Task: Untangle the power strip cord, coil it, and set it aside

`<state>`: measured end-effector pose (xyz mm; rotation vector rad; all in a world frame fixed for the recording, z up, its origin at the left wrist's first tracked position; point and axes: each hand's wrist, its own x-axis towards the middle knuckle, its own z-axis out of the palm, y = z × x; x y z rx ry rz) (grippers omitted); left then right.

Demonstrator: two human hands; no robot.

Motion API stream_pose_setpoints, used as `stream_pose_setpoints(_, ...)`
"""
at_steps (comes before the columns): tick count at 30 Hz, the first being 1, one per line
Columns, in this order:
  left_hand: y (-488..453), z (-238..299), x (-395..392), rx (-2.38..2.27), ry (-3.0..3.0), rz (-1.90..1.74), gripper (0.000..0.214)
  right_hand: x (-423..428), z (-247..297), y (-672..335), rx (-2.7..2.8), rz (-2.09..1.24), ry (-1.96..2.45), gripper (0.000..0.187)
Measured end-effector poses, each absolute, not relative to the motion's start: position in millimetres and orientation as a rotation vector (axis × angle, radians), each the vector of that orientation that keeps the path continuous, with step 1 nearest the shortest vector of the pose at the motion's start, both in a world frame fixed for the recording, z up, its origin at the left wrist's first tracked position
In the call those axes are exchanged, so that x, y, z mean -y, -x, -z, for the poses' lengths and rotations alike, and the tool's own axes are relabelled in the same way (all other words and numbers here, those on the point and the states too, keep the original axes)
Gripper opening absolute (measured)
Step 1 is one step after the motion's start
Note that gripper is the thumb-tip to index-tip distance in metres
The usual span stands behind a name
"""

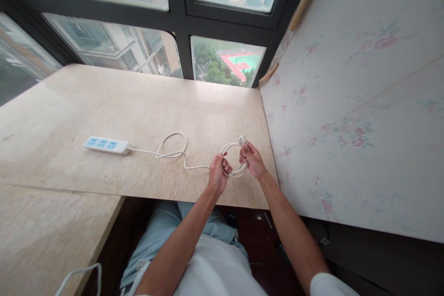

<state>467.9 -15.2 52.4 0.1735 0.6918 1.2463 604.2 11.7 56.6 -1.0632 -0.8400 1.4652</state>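
A white power cord is looped into a small coil between my two hands, above the stone sill. My left hand grips the coil's left side with fingers curled. On the opposite side, my right hand pinches the coil near the plug, which sticks up past the fingertips. From my left hand the cord runs left along the sill, making one loose loop. It ends at a white power strip with blue socket faces, lying flat.
The pale stone windowsill meets dark-framed windows at the back. A floral-papered wall closes off the right side. Another white cable hangs over the edge of the lower-left ledge.
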Motion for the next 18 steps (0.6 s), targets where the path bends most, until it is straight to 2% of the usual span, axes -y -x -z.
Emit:
stream_pose_setpoints(11, -442.0, -55.6, 3.3, -0.788, -0.372, -0.983, 0.037, -29.3, -76.7, -598.8, 1.277, -1.384, 1.259, 0.041)
stream_pose_setpoints(15, -428.8, -67.6, -15.7, -0.878, -0.538, -0.976, 0.041, -38.7, -96.3, -602.3, 1.577, -1.519, 1.259, 0.043)
stream_pose_setpoints(18, -419.1, -78.3, -30.5, -0.829, -0.684, -0.801, 0.052, -47.3, -111.2, -606.1, 1.836, -1.683, 1.219, 0.043)
